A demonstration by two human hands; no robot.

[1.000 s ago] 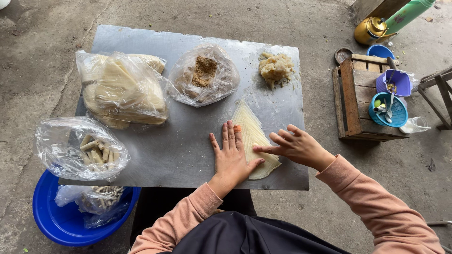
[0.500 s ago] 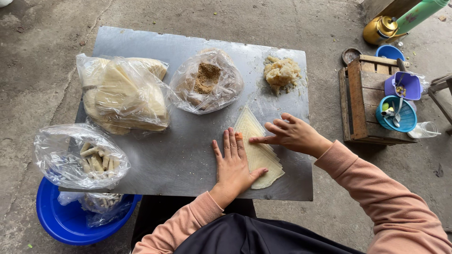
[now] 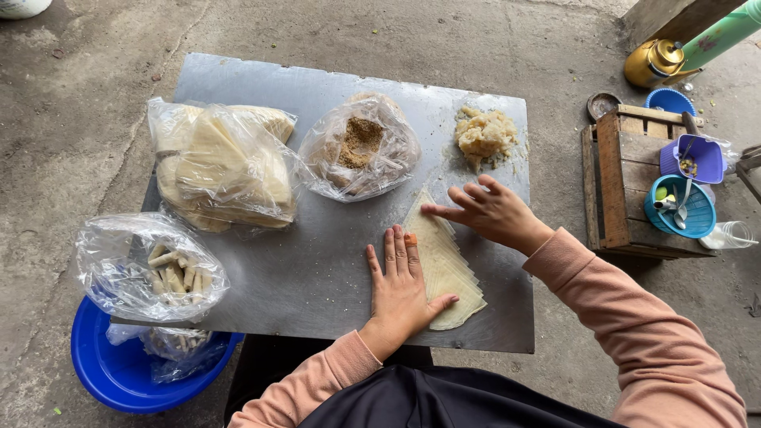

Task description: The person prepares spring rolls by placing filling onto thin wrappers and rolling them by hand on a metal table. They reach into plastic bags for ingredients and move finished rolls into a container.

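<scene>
Wrappers [image 3: 445, 269] under both flat hands | left hand [image 3: 400, 289] fingers spread | right hand [image 3: 490, 212] fingertips pressing, gripping nothing

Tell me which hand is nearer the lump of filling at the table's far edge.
Right. The right hand lies just below the lump of filling; the left hand rests farther back on the wrapper stack.

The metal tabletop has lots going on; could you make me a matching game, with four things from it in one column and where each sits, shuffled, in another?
Things:
1. pale lump of dough
2. bag of brown crumbs
3. bag of small rolled sticks
4. stack of thin wrappers

Places:
A. left edge, above the blue basin
B. under the left hand
C. far right corner
D. far middle

Pairs: 1-C, 2-D, 3-A, 4-B
</scene>
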